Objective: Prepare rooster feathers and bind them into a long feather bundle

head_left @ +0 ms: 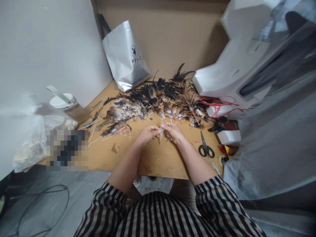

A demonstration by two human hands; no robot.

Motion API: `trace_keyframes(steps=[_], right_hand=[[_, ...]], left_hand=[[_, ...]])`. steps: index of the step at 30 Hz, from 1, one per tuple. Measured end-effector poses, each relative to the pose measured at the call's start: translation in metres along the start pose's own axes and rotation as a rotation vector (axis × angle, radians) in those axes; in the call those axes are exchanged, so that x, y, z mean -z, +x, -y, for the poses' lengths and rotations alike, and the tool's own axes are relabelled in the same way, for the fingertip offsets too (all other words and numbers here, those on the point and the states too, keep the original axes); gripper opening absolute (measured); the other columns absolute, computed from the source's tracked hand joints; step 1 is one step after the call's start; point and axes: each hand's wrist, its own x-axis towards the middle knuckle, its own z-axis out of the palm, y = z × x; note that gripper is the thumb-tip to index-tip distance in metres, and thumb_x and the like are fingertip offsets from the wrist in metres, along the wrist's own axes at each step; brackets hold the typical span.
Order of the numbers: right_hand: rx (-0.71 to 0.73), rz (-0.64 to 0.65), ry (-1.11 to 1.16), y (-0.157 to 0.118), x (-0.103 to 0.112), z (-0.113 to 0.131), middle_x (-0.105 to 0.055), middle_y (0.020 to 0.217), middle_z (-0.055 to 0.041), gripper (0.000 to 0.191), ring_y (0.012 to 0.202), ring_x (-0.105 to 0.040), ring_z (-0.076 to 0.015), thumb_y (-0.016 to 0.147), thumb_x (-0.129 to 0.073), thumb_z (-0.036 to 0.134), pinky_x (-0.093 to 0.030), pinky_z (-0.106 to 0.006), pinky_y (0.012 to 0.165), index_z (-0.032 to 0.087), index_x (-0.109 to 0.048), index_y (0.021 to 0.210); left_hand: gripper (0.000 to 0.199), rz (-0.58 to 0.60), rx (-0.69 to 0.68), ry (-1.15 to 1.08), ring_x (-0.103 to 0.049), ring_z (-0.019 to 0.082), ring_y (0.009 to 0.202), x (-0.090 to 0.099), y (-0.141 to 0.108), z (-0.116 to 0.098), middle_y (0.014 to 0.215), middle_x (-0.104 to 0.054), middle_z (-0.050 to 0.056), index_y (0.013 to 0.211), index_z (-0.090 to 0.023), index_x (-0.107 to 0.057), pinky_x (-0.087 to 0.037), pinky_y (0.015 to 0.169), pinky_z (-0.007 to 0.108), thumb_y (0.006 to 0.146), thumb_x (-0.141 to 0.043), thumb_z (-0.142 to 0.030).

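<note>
Over the front half of the wooden table, my left hand (149, 134) and my right hand (174, 133) meet fingertip to fingertip. Both are closed in a pinch on a narrow whitish strip (162, 131), which stands roughly lengthwise between them. Thin pale stems poke out by the right fingers; whether they are feather quills is too small to tell. Just beyond my hands lies a heap of brown, black and cream feathers (128, 108), some bunched and bound with red. Black-handled scissors (206, 148) rest to the right of my right forearm, blades pointing away from me.
A silver bag (123, 56) leans at the back wall. On the left stand a white-lidded container (74, 107) and a plastic bag (29, 144). Red ties (222, 103) spread at the right, near white foam-like blocks (229, 137) and hanging grey cloth (276, 138).
</note>
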Motion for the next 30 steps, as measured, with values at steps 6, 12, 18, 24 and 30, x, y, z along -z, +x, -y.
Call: trace_keyframes(steps=[6, 12, 18, 24, 30], right_hand=[[0.001, 0.020, 0.038, 0.0007, 0.0039, 0.0025, -0.029, 0.039, 0.0103, 0.038, 0.033, -0.016, -0.0009, 0.057, -0.075, 0.041, -0.008, -0.019, 0.033, 0.017, -0.046, 0.056], [-0.001, 0.085, -0.012, -0.0004, 0.0038, 0.0001, -0.028, 0.038, 0.0107, 0.031, 0.034, -0.015, -0.0016, 0.061, -0.071, 0.042, -0.008, -0.019, 0.034, 0.015, -0.056, 0.064], [0.009, 0.061, -0.106, -0.0023, 0.0002, 0.0005, -0.035, 0.037, 0.0088, 0.028, 0.032, -0.020, -0.0020, 0.060, -0.072, 0.038, -0.010, -0.020, 0.034, 0.014, -0.058, 0.064], [-0.033, 0.102, -0.054, -0.0033, 0.0010, 0.0044, -0.030, 0.035, 0.0103, 0.025, 0.033, -0.016, -0.0017, 0.059, -0.070, 0.034, -0.009, -0.020, 0.035, 0.013, -0.060, 0.066], [-0.018, 0.093, -0.012, -0.0013, 0.0022, 0.0009, -0.031, 0.036, 0.0103, 0.023, 0.032, -0.017, -0.0018, 0.058, -0.071, 0.032, -0.009, -0.019, 0.035, 0.014, -0.058, 0.065]], left_hand=[[0.024, -0.024, -0.028, -0.048, -0.048, 0.007, 0.045, 0.0010, 0.0021, -0.0020, 0.055, -0.059, 0.002, 0.069, -0.013, -0.062, -0.034, 0.049, 0.020, 0.063, -0.069, -0.035], [0.026, -0.108, -0.069, -0.087, -0.048, 0.007, 0.045, 0.0031, 0.0079, 0.0024, 0.054, -0.059, 0.000, 0.072, -0.014, -0.061, -0.033, 0.047, 0.019, 0.062, -0.070, -0.036], [0.027, -0.124, -0.099, -0.108, -0.047, 0.006, 0.045, 0.0021, 0.0067, -0.0009, 0.054, -0.059, 0.000, 0.069, -0.013, -0.060, -0.032, 0.046, 0.019, 0.060, -0.071, -0.036], [0.032, -0.084, -0.050, -0.110, -0.050, 0.007, 0.048, 0.0015, 0.0059, -0.0015, 0.057, -0.060, 0.001, 0.073, -0.013, -0.061, -0.034, 0.048, 0.019, 0.059, -0.072, -0.039], [0.030, -0.041, -0.022, -0.053, -0.047, 0.007, 0.045, 0.0025, 0.0052, 0.0014, 0.054, -0.058, 0.000, 0.072, -0.012, -0.062, -0.033, 0.049, 0.020, 0.059, -0.072, -0.037]])
